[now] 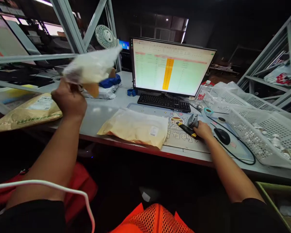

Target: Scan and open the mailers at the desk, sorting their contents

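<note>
My left hand (70,100) is raised above the left part of the desk, its fingers closed on a pale plastic package (91,66) that is smeared by motion. My right hand (204,130) is wrapped round a grey barcode scanner (193,120) low over the desk mat. Right by the scanner lies a yellow and black utility knife (186,128). Between my hands, a yellowish mailer bag (135,126) with a small white label rests flat at the desk's front edge. A larger brown parcel (34,110) with a white label lies at the left.
A monitor (147,68) showing a spreadsheet stands behind a black keyboard (163,102). To the right are a black mouse (222,136), tape rolls (208,111) and white baskets (264,142). Blue and white packages (110,86) sit at the back left. A metal frame (70,26) rises there.
</note>
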`<action>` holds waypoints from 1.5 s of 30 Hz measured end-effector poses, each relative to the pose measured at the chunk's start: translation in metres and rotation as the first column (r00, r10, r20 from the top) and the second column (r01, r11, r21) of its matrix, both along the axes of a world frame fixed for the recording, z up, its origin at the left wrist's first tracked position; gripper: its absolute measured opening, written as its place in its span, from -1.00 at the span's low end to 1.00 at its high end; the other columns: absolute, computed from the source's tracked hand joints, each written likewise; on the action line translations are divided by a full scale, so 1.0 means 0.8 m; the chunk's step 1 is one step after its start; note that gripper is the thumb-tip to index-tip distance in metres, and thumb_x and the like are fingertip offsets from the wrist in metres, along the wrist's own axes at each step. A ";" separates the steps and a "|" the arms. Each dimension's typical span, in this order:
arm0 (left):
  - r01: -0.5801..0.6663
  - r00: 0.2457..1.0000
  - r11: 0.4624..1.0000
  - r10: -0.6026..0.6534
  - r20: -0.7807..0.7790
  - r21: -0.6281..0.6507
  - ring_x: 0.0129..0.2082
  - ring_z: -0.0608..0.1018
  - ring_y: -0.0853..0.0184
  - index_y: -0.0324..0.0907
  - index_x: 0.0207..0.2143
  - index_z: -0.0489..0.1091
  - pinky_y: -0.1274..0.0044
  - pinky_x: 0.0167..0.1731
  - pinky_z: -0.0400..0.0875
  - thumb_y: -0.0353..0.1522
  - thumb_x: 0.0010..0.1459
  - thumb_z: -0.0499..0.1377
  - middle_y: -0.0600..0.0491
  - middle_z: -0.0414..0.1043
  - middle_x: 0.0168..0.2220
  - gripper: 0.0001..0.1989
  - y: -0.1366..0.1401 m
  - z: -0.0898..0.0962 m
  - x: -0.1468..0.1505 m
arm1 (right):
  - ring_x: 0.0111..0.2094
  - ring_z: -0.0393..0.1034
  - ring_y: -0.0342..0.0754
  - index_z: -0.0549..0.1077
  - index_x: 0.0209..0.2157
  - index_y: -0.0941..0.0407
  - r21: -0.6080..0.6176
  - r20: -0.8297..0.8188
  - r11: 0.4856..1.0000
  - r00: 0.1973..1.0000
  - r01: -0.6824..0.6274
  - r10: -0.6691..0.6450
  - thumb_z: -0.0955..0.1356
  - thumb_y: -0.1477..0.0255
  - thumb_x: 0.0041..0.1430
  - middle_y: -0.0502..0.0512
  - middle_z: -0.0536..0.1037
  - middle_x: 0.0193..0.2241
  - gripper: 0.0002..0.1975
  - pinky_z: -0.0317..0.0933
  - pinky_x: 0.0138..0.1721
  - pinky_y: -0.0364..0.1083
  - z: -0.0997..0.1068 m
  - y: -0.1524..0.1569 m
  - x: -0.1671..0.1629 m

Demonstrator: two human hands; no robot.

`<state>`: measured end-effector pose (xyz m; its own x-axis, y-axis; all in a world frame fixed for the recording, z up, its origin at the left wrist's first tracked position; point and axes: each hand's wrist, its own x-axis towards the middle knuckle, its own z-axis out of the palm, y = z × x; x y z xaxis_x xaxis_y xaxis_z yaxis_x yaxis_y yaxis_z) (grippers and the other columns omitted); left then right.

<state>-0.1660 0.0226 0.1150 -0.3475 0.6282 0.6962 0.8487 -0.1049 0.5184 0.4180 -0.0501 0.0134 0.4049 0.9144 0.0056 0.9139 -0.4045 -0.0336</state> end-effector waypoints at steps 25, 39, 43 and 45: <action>0.363 0.895 0.734 -0.446 -0.005 -0.574 0.18 0.55 -0.08 -0.32 0.26 0.39 0.27 0.19 0.41 0.11 0.31 -0.11 -0.28 0.50 0.20 -0.19 0.009 -0.173 0.012 | -0.17 0.56 0.03 0.69 -0.08 0.12 0.130 -0.420 0.799 0.698 -0.587 0.581 0.51 0.44 0.07 0.05 0.69 -0.21 -0.67 0.39 -0.13 -0.12 0.125 -0.018 -0.117; 0.306 0.901 0.742 -0.429 -0.071 -0.597 0.33 0.42 -0.14 -0.38 0.41 0.23 0.18 0.32 0.29 0.21 0.23 0.00 -0.32 0.31 0.37 -0.01 0.033 -0.203 -0.007 | 0.26 0.31 0.42 0.34 0.29 0.36 0.204 -0.076 0.964 0.985 0.169 -0.156 0.33 0.39 0.34 0.58 0.42 0.21 -0.44 0.22 0.20 0.20 0.015 0.056 -0.041; 0.321 0.888 0.751 -0.451 -0.092 -0.577 0.33 0.41 -0.12 -0.36 0.34 0.32 0.20 0.33 0.27 0.17 0.27 -0.02 -0.31 0.35 0.34 -0.10 0.038 -0.211 -0.009 | 0.26 0.27 0.32 0.25 0.35 0.37 0.457 -0.091 0.888 0.996 0.051 -0.010 0.25 0.36 0.39 0.52 0.39 0.23 -0.41 0.14 0.28 0.16 0.022 0.097 -0.093; 0.311 0.893 0.764 -0.438 -0.101 -0.565 0.32 0.43 -0.09 -0.32 0.31 0.36 0.23 0.31 0.30 0.12 0.29 0.00 -0.27 0.39 0.32 -0.18 0.039 -0.212 -0.009 | 0.23 0.31 0.23 0.29 0.33 0.36 0.503 -0.122 0.864 0.986 -0.038 0.114 0.26 0.39 0.37 0.47 0.43 0.21 -0.42 0.15 0.28 0.08 0.016 0.128 -0.129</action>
